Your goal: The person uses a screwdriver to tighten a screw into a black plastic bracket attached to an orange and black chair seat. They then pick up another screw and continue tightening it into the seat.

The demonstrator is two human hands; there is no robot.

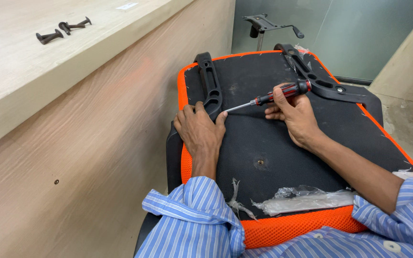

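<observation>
Screwdriver (273,98) tip hidden behind left thumb (221,119)

sleeves (194,210): blue-white striped shirt | rolled at forearms | white buttons

Even, soft indoor light, moderately bright; shadows are faint and diffuse. Focus is sharp across the view, with slight wide-angle bending at the edges. A mild sheen shows on the wooden counter (48,57).

Furniture workshop: upturned chair seat (283,143), gas-lift base (264,24), loose bolts (63,29) on bench (34,71).
</observation>
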